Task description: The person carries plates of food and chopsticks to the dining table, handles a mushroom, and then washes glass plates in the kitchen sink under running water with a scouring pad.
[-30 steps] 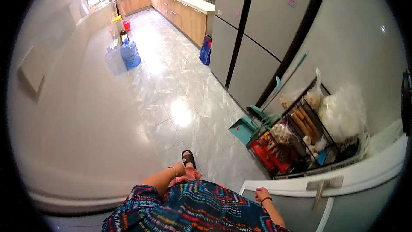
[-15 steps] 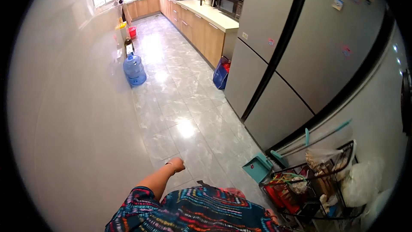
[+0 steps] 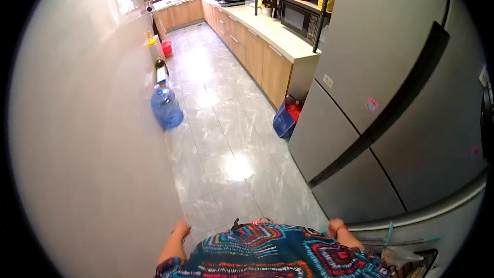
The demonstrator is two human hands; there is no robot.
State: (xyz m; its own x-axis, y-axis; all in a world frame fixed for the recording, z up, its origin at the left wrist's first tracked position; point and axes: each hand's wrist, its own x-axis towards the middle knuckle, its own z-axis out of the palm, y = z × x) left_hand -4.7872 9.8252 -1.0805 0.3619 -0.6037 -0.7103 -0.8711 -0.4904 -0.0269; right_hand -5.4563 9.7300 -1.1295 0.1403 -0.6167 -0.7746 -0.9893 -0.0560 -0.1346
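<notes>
My left hand (image 3: 181, 228) hangs low at the left of my body, close to the pale wall. Its fingers are curled in, and nothing shows in them. On the other side, my right hand (image 3: 337, 225) is held low near the fridge's lower doors, fingers also curled, with nothing visible in it. The grey fridge (image 3: 339, 144) with its long dark handle strip stands to my right; neither hand touches it. Between my hands is my patterned shirt (image 3: 257, 252), and a small pinkish-red thing (image 3: 261, 221) peeks out past its front edge, too hidden to name.
A blue water jug (image 3: 167, 108) stands on the tiled floor (image 3: 221, 139) along the left wall, with a red bucket (image 3: 166, 49) beyond. A blue bag (image 3: 284, 122) sits by the wooden cabinets (image 3: 275, 74). On the counter is a microwave (image 3: 299, 20). A black rack (image 3: 424, 262) is lower right.
The view has moved forward and turned, so jug, bag and fridge look nearer. My left hand has swung back and down. My right hand has come out into view; the teal dustpan is mostly hidden.
</notes>
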